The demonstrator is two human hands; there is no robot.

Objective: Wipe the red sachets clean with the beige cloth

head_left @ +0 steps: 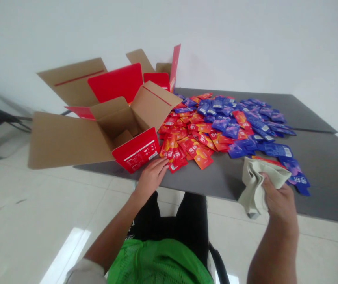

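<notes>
Right fingers (266, 182) clamped a beige cloth (253, 185), held up beside blue packets (271, 150); left fingers (157, 167) lay spread against red packets (176, 163).

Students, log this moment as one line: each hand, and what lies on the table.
left hand: at red-orange sachets | right hand: grips pale cloth | dark grey table: blue sachets, open cardboard box
</notes>
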